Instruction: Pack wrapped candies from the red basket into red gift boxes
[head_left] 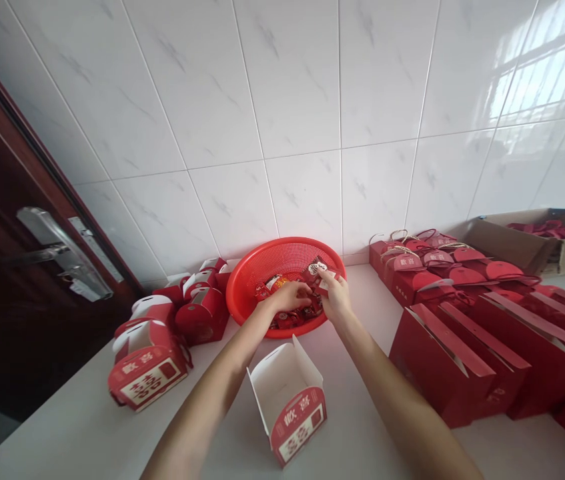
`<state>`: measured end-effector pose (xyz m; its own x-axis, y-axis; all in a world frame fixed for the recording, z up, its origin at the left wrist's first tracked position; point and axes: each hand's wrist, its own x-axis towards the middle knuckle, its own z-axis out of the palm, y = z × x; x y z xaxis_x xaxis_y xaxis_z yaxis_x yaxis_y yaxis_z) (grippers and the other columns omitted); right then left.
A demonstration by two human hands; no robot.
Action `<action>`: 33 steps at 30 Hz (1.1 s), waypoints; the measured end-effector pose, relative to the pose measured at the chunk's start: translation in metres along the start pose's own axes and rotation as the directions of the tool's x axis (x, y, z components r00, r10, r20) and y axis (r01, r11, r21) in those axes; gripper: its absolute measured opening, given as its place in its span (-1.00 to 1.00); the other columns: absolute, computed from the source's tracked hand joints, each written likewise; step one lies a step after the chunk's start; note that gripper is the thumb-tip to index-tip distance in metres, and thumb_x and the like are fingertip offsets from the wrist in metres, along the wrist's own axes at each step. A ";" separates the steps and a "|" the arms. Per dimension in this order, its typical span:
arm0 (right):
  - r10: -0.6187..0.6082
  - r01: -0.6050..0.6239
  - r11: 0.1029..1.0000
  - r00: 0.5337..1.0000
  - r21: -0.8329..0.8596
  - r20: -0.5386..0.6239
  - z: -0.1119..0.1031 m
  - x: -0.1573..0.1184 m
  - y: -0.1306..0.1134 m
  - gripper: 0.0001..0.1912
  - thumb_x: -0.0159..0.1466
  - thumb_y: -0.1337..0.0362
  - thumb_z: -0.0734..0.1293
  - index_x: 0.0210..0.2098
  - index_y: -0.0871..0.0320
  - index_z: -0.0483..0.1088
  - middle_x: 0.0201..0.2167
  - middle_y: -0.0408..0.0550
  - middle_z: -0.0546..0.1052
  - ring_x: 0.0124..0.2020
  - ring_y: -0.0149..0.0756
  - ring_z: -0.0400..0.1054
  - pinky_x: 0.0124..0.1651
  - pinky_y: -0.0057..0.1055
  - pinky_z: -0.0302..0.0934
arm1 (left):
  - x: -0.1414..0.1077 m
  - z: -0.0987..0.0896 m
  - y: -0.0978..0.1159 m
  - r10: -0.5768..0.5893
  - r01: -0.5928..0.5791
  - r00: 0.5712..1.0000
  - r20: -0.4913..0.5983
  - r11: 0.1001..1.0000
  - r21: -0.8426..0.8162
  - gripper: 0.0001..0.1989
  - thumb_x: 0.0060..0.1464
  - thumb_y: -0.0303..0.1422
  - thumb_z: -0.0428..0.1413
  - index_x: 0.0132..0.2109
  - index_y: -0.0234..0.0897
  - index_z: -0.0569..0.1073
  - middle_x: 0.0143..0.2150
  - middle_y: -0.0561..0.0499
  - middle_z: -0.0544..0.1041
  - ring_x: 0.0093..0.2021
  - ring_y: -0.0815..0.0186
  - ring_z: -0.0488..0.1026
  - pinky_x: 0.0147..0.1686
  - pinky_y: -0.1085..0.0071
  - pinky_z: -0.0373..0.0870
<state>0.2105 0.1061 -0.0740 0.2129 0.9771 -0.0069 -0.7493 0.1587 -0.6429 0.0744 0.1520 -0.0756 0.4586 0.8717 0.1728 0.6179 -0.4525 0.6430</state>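
Observation:
In the head view, my left hand (291,297) is inside a red plastic basket (243,283), over red-wrapped sweets (289,320). Its fingers are slightly bent and apart, with no sweet visibly gripped. At the basket's right side, my right hand (337,298) pinches a red wrapped packet (329,283) between thumb and fingers. Another dark red packet with a white label (316,267) lies just behind it. Between my forearms stands an open red and white gift box (298,427), its white inside facing up.
Several red gift boxes (148,377) stand at the left, near a dark door (7,267). Flat-sided red bags (442,363) and closed boxes with cord handles (412,273) fill the right. A cardboard carton (505,243) holds red ribbon-like material. A tiled wall (307,193) bounds the table behind.

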 end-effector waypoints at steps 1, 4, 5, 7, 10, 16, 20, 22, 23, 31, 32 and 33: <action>-0.001 0.001 1.000 1.000 -0.004 -0.009 0.000 0.000 0.000 -0.77 -0.12 0.28 0.53 -0.61 0.15 0.39 -0.61 -0.17 0.52 -0.52 -0.34 0.43 -0.41 -0.42 0.34 | -0.002 0.001 0.001 0.009 -0.013 0.996 0.092 0.999 0.042 -0.93 -0.09 -0.36 0.23 -0.37 -0.20 0.53 -0.44 0.08 0.59 -0.39 0.24 0.52 -0.39 0.42 0.38; -0.003 0.002 1.000 1.000 -0.017 -0.031 0.000 -0.001 0.000 -0.78 -0.12 0.27 0.53 -0.58 0.14 0.40 -0.60 -0.15 0.53 -0.52 -0.32 0.44 -0.44 -0.42 0.34 | -0.006 0.005 0.004 0.016 -0.063 0.961 0.275 0.985 0.163 -0.88 -0.16 -0.37 0.28 -0.38 -0.20 0.52 -0.43 0.08 0.57 -0.39 0.22 0.51 -0.41 0.41 0.36; -0.005 0.004 1.000 0.999 -0.022 -0.036 0.000 -0.001 0.001 -0.77 -0.12 0.27 0.53 -0.58 0.14 0.40 -0.60 -0.15 0.53 -0.52 -0.32 0.44 -0.46 -0.42 0.33 | -0.006 0.007 0.005 0.011 -0.076 0.955 0.298 0.975 0.208 -0.87 -0.17 -0.37 0.28 -0.39 -0.21 0.51 -0.42 0.06 0.56 -0.38 0.20 0.50 -0.41 0.40 0.36; -0.012 0.011 0.999 0.999 -0.032 -0.041 -0.001 -0.001 0.002 -0.76 -0.11 0.25 0.53 -0.60 0.13 0.37 -0.61 -0.15 0.52 -0.53 -0.31 0.44 -0.48 -0.42 0.32 | -0.005 0.012 0.006 -0.002 -0.093 0.954 0.301 0.949 0.302 -0.84 -0.20 -0.37 0.28 -0.37 -0.23 0.50 -0.35 -0.01 0.56 -0.32 0.13 0.51 -0.35 0.35 0.38; -0.027 0.025 0.999 0.999 -0.047 -0.040 -0.002 -0.002 0.004 -0.73 -0.12 0.23 0.54 -0.61 0.12 0.35 -0.63 -0.17 0.50 -0.53 -0.32 0.42 -0.47 -0.42 0.32 | -0.004 0.019 0.005 -0.005 -0.103 0.967 0.253 0.905 0.414 -0.73 -0.23 -0.39 0.29 -0.26 -0.27 0.53 -0.14 -0.16 0.55 -0.12 -0.04 0.50 -0.20 0.22 0.43; -0.052 0.050 0.995 0.998 -0.090 -0.019 -0.007 -0.002 0.010 -0.72 -0.15 0.19 0.55 -0.57 0.15 0.41 -0.58 -0.15 0.53 -0.49 -0.34 0.42 -0.39 -0.43 0.33 | -0.006 0.028 0.005 0.105 -0.165 0.982 0.155 0.879 0.447 -0.54 -0.16 -0.48 0.24 -0.02 -0.24 0.53 0.07 -0.21 0.51 0.11 -0.12 0.43 0.12 0.05 0.35; -0.072 0.070 0.992 0.997 -0.106 -0.022 -0.012 0.000 0.014 -0.72 -0.16 0.18 0.55 -0.54 0.15 0.45 -0.54 -0.14 0.55 -0.45 -0.33 0.43 -0.35 -0.42 0.32 | -0.004 0.028 0.008 0.230 -0.248 0.969 0.094 0.896 0.369 -0.53 -0.12 -0.54 0.20 0.00 -0.19 0.52 0.13 -0.16 0.51 0.20 -0.06 0.37 0.22 0.10 0.26; -0.080 0.076 0.991 0.996 -0.108 -0.031 -0.013 0.001 0.017 -0.72 -0.16 0.17 0.55 -0.55 0.15 0.45 -0.56 -0.16 0.53 -0.46 -0.34 0.41 -0.36 -0.42 0.30 | -0.002 0.027 0.006 0.264 -0.266 0.963 0.052 0.910 0.317 -0.60 -0.12 -0.53 0.20 -0.07 -0.20 0.55 0.06 -0.16 0.56 0.15 -0.05 0.41 0.19 0.11 0.29; -0.082 0.077 0.991 0.996 -0.108 -0.037 -0.014 0.001 0.018 -0.71 -0.17 0.17 0.56 -0.56 0.15 0.44 -0.58 -0.17 0.52 -0.47 -0.34 0.41 -0.37 -0.43 0.30 | -0.001 0.026 0.004 0.270 -0.268 0.962 0.033 0.919 0.290 -0.64 -0.13 -0.52 0.21 -0.11 -0.20 0.55 0.00 -0.15 0.59 0.11 -0.05 0.44 0.16 0.12 0.33; -0.048 0.046 0.996 0.999 -0.073 -0.023 -0.016 0.005 0.014 -0.67 -0.18 0.11 0.56 -0.57 0.16 0.43 -0.59 -0.13 0.52 -0.51 -0.31 0.38 -0.42 -0.39 0.30 | 0.000 -0.013 -0.001 0.196 -0.182 0.961 -0.194 0.980 0.083 -0.82 -0.11 -0.31 0.23 -0.29 -0.26 0.53 -0.22 -0.11 0.60 -0.17 0.06 0.54 -0.10 0.17 0.47; -0.053 0.052 0.996 0.998 -0.073 -0.014 -0.016 0.005 0.013 -0.67 -0.17 0.11 0.56 -0.56 0.17 0.44 -0.58 -0.12 0.53 -0.50 -0.31 0.39 -0.40 -0.38 0.31 | -0.003 -0.021 0.008 0.183 -0.173 0.951 -0.251 0.983 0.062 -0.82 -0.03 -0.26 0.18 -0.28 -0.26 0.52 -0.21 -0.12 0.60 -0.15 0.06 0.53 -0.07 0.15 0.46; -0.064 0.063 0.995 0.998 -0.081 -0.004 -0.015 0.004 0.013 -0.67 -0.16 0.10 0.55 -0.54 0.17 0.46 -0.56 -0.11 0.54 -0.49 -0.30 0.40 -0.38 -0.37 0.33 | -0.008 -0.030 0.018 0.174 -0.174 0.937 -0.303 0.984 0.028 -0.79 0.05 -0.21 0.13 -0.28 -0.26 0.50 -0.21 -0.13 0.59 -0.14 0.08 0.53 -0.06 0.14 0.45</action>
<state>0.2111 0.1095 -0.0936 0.2625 0.9644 0.0314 -0.6808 0.2082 -0.7023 0.0633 0.1424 -0.0431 0.3435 0.7950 0.5000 0.5464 -0.6022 0.5821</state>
